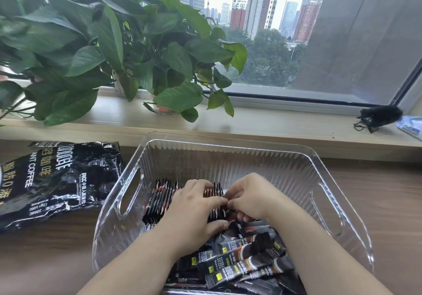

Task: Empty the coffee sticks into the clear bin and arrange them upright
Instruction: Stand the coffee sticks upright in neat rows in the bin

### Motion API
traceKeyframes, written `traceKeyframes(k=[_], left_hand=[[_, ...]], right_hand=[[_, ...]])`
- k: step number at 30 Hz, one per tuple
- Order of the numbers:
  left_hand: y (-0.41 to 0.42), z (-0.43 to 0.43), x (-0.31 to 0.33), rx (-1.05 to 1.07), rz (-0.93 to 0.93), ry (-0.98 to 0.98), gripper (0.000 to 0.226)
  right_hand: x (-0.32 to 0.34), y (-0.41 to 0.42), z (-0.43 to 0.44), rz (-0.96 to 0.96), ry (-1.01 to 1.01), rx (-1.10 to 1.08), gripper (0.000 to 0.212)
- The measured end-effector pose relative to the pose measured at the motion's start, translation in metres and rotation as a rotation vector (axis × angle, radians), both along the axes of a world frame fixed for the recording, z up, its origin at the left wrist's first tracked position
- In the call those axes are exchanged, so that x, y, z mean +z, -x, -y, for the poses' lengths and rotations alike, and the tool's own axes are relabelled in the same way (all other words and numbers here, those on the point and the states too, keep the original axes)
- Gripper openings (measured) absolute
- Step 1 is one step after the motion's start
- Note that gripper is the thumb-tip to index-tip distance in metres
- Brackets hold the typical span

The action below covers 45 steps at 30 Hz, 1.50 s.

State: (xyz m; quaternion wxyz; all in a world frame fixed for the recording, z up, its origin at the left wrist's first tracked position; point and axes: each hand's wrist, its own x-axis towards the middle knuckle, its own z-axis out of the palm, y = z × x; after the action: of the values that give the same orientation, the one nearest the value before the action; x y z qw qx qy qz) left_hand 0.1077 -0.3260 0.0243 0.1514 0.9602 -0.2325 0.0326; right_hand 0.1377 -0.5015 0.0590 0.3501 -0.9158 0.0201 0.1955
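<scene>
The clear ribbed bin (pixel 228 155) stands on the wooden table in front of me. A row of black coffee sticks (pixel 159 200) stands on edge near its left wall. Loose coffee sticks (pixel 242 260) lie in a heap at the near side. My left hand (pixel 194 210) is inside the bin, its fingers curled over the right end of the upright row, thumb underneath. My right hand (pixel 253 197) meets it fingertip to fingertip and pinches sticks at that same spot. The black coffee bag (pixel 54 180) lies crumpled on the table left of the bin.
A leafy green plant (pixel 109 50) spreads over the windowsill behind the bin. A black fuzzy object with a cord (pixel 380 116) and a pale packet (pixel 411 126) lie at the sill's right end. Bare wooden table (pixel 392 203) shows right of the bin.
</scene>
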Motion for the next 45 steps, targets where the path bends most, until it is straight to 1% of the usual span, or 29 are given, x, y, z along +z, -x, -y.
traceKeyframes(k=[3,7,9,12,17,19,22,24,28,31,34,36,37,41,43,45], left_hand=[[0.001,0.001,0.001,-0.015,-0.036,0.031,0.057],[0.003,0.0,0.001,0.006,-0.053,0.019,0.049],[0.004,0.0,0.002,0.013,-0.067,0.021,0.044],[0.006,0.0,0.005,0.014,-0.089,0.035,0.04],[0.007,0.0,0.007,0.018,-0.106,0.026,0.04],[0.007,0.0,0.008,0.016,-0.103,0.02,0.042],[0.007,0.0,0.009,0.014,-0.108,0.019,0.043],[0.008,0.001,0.008,0.017,-0.116,0.019,0.043],[0.007,0.001,0.008,0.027,-0.108,0.014,0.043],[0.007,0.001,0.007,0.028,-0.094,0.018,0.042],[0.007,0.001,0.006,0.028,-0.088,0.032,0.041],[0.008,0.001,0.006,0.029,-0.085,0.033,0.041],[0.008,0.001,0.006,0.03,-0.083,0.03,0.041],[0.008,0.001,0.004,0.04,-0.073,0.013,0.043],[0.007,0.001,0.003,0.041,-0.069,0.007,0.043],[0.007,0.001,0.002,0.042,-0.069,0.004,0.042]], right_hand=[[0.0,0.001,-0.001,0.002,0.002,0.004,0.024],[0.007,0.006,-0.001,0.0,0.005,-0.004,0.017],[0.019,0.01,0.003,0.06,0.035,-0.047,0.015],[0.049,0.016,0.02,0.177,0.166,-0.036,0.022],[0.095,0.03,0.052,0.246,0.419,0.063,0.037],[0.096,0.032,0.056,0.278,0.447,0.083,0.041],[0.078,0.034,0.055,0.224,0.47,0.207,0.049],[0.066,0.034,0.056,0.184,0.534,0.306,0.055],[0.06,0.026,0.058,0.149,0.681,0.421,0.062],[0.058,0.013,0.048,0.162,0.747,0.55,0.066],[0.051,0.0,0.032,0.235,0.742,0.675,0.065],[0.044,-0.008,0.023,0.23,0.695,0.695,0.065],[0.04,-0.012,0.021,0.212,0.672,0.692,0.063],[0.031,-0.017,0.025,0.19,0.64,0.671,0.04],[0.031,-0.016,0.027,0.193,0.617,0.628,0.04],[0.03,-0.016,0.028,0.191,0.588,0.591,0.045]])
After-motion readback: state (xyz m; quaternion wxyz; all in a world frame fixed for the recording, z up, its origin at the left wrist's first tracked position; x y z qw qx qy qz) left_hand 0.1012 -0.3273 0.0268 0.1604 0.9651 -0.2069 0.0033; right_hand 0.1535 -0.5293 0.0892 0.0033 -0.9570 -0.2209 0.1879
